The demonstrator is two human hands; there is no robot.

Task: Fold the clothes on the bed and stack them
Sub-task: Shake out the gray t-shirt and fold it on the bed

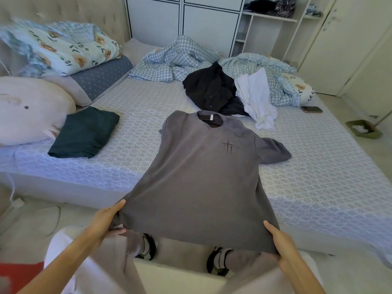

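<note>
Left hand (106, 219), right hand (280, 242) pinch grey T-shirt (201, 177) hem; collar points away, lengthwise.

The grey T-shirt (201, 172) I hold is soft, matt cloth; the bed (318, 166) sheet is matt patterned fabric, the wardrobe (182, 18) smooth white.

The bed (127, 115), under a white lace-patterned sheet, carries a grey t-shirt (199, 166) spread near, a folded dark-green garment (84, 132) left, crumpled black (210, 90) and white clothes (256, 98) far.
</note>
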